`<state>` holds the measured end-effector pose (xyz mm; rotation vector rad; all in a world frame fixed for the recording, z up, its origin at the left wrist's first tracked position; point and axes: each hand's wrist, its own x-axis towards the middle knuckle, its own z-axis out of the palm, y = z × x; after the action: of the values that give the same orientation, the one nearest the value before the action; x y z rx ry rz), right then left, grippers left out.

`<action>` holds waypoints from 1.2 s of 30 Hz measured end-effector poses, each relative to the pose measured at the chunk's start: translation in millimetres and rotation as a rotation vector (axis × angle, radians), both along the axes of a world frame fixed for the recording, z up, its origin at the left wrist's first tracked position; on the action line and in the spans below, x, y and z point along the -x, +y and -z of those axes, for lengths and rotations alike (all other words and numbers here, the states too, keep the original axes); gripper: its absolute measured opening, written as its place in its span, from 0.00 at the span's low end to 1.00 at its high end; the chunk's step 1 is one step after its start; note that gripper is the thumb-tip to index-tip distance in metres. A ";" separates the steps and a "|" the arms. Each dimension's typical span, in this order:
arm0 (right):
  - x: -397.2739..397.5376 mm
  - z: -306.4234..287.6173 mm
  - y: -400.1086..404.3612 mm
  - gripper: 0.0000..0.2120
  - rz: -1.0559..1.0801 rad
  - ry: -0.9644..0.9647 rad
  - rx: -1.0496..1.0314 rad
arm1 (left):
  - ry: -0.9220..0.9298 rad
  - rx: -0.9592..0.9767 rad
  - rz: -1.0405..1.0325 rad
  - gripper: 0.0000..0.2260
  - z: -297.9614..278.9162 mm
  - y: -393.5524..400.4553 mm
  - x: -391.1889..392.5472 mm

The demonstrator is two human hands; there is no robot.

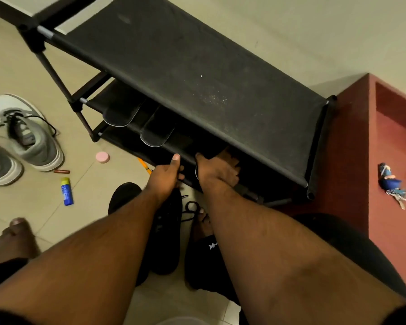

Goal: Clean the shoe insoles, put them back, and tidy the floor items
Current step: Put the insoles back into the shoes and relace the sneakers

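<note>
Black fabric rack [197, 73], rounded insoles [157, 134].

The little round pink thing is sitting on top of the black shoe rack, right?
No. The head view shows the pink round container lying on the tiled floor beside the black shoe rack, near the grey sneaker, not on top.

Floor [28, 66]: grey sneakers [31, 134], blue tube [66, 191], pink lid [102, 157].

You have two black, round-ended foam insoles [121, 113] [156, 134] lying side by side on the black fabric shoe rack's [197, 73] middle shelf, ends overhanging, with grey lace-up sneakers [26, 134] left of it.
</note>
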<state>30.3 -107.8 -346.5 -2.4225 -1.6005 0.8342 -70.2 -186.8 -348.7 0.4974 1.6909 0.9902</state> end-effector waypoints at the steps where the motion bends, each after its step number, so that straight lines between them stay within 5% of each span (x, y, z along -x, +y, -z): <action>1: 3.6 -24.7 -10.9 0.42 -0.044 -0.023 -0.039 | 0.015 0.001 0.017 0.25 -2.5 -4.3 1.5; 8: 45.7 -60.7 -66.3 0.28 -0.428 -0.201 -0.146 | 0.240 0.051 0.170 0.26 -5.7 -87.2 56.4; 13: 94.7 -38.5 -129.3 0.23 -0.797 -0.177 -0.028 | 0.357 0.351 0.135 0.16 15.6 -188.2 118.0; 23: 145.4 41.3 -214.5 0.15 -1.107 -0.218 0.257 | 0.208 0.412 0.190 0.31 59.5 -239.8 138.3; 29: 243.2 59.3 -169.8 0.18 -1.175 -0.094 0.227 | 0.467 0.388 0.054 0.28 70.9 -195.9 249.6; 36: 374.8 91.2 -119.5 0.34 -1.313 -0.040 0.024 | 0.714 0.331 -0.096 0.25 98.0 -160.6 362.8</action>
<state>-344.5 -227.3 -437.8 -1.0948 -3.1278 0.8496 -433.0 -347.4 -446.8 0.5906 2.4809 0.5998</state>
